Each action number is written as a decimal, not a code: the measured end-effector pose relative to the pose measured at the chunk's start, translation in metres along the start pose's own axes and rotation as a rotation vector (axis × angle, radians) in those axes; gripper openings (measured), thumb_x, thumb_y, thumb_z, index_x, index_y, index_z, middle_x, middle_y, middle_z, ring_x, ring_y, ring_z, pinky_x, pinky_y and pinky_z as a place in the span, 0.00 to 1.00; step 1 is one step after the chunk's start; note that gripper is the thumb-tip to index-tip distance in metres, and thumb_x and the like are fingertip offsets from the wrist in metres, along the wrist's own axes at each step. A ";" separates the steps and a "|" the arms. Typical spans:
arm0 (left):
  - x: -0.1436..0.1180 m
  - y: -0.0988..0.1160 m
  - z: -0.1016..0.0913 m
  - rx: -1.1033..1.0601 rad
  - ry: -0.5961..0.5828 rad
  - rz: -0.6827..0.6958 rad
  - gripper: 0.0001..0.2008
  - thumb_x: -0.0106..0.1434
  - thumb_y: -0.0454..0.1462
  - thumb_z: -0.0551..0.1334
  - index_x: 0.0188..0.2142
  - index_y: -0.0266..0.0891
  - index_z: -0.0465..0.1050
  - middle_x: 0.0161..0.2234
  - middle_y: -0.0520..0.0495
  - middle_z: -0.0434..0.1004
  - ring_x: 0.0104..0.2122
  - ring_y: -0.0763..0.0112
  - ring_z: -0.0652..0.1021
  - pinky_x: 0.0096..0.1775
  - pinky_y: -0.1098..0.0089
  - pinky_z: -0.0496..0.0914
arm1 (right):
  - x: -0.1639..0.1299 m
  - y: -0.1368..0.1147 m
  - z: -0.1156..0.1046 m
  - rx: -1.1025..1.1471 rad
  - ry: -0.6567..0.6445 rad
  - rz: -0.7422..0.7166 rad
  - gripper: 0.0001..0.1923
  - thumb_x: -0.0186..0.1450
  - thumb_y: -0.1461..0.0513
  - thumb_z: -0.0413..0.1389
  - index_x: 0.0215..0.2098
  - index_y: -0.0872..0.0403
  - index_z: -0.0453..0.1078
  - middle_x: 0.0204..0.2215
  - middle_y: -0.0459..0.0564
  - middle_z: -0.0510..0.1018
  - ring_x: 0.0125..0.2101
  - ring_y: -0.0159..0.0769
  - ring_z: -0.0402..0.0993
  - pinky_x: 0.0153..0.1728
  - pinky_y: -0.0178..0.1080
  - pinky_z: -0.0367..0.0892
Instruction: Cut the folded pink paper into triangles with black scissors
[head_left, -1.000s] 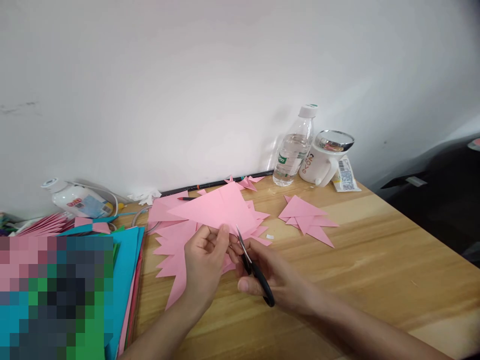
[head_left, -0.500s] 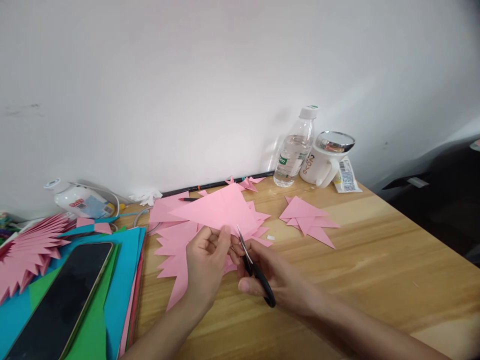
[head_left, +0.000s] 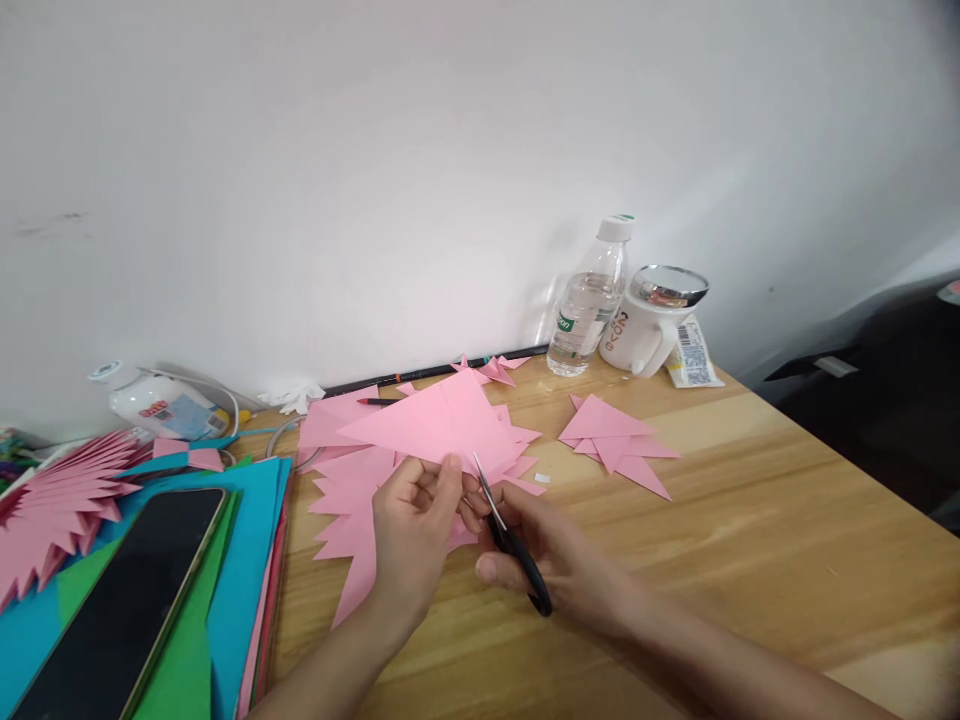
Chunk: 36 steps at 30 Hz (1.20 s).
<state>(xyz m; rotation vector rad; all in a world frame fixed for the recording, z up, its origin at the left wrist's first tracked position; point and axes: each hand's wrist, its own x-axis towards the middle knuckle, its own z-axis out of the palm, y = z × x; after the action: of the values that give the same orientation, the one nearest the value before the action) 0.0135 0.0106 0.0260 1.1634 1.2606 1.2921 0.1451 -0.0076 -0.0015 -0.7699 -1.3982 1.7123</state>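
Observation:
My left hand (head_left: 424, 525) pinches the lower edge of a pink sheet of paper (head_left: 439, 420), which comes to a point at its left. In my right hand (head_left: 544, 550) is a pair of black-handled scissors (head_left: 517, 550), gripped by the handles. Their blades lie at the paper's lower right edge, close to my left fingertips. Whether the blades are fully closed I cannot tell. Beneath the held sheet, pink paper pieces with jagged, pointed edges (head_left: 349, 500) spread over the table. To the right lies a small pile of pink paper triangles (head_left: 611, 435).
A phone (head_left: 127, 600) rests on green and blue paper sheets (head_left: 251, 580) at left, beside pleated pink paper (head_left: 64, 510). Along the wall are a white bottle (head_left: 161, 402), a water bottle (head_left: 587, 310), a mug (head_left: 637, 325) and a packet (head_left: 694, 355).
Hardly anything differs. The held paper, both hands and the scissors keep nearly the same position, and the whole view has shifted very slightly.

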 end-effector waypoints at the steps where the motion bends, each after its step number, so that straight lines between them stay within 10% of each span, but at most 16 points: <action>1: 0.000 0.001 0.000 0.002 0.002 -0.001 0.11 0.56 0.39 0.59 0.21 0.35 0.65 0.17 0.50 0.74 0.14 0.75 0.72 0.18 0.73 0.67 | 0.000 0.000 0.000 0.001 0.006 0.003 0.17 0.56 0.55 0.59 0.28 0.55 0.56 0.23 0.40 0.58 0.23 0.26 0.53 0.23 0.30 0.51; 36: -0.001 0.004 0.001 -0.040 0.006 -0.038 0.11 0.56 0.39 0.60 0.21 0.36 0.65 0.16 0.50 0.74 0.14 0.74 0.72 0.19 0.72 0.67 | 0.001 -0.001 0.001 -0.004 0.092 0.088 0.20 0.51 0.53 0.62 0.25 0.54 0.56 0.17 0.37 0.54 0.16 0.22 0.48 0.16 0.28 0.45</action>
<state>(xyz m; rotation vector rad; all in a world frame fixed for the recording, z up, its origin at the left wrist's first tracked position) 0.0145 0.0097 0.0299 1.1030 1.2502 1.2885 0.1442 -0.0071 -0.0002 -0.9132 -1.3222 1.7191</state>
